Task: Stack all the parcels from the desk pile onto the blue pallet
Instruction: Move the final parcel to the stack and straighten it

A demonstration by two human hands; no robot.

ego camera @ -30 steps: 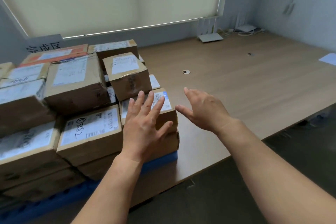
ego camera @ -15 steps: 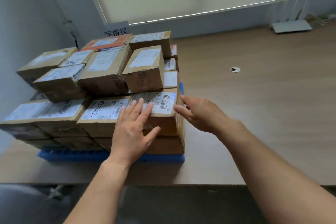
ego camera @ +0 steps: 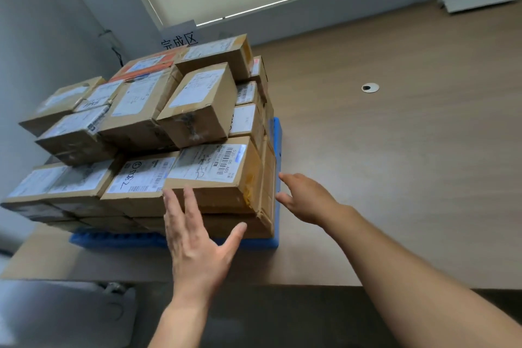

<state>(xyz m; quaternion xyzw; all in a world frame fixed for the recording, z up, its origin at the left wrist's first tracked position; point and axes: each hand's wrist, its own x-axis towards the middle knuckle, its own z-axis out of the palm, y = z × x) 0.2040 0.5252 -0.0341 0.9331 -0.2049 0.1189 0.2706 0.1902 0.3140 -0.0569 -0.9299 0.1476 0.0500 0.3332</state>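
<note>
Wall sign (ego camera: 179,38) upper left reads 完成区. Front parcel (ego camera: 214,196) has label (ego camera: 209,164) showing A85. Beside it, left grip (ego camera: 197,246) and right grip (ego camera: 308,200) are spread.

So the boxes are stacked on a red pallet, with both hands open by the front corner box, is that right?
No. The pallet is blue, not red; the head view shows it. The rest holds: the boxes are stacked on it, and the left hand and right hand are open by the front corner box.
</note>
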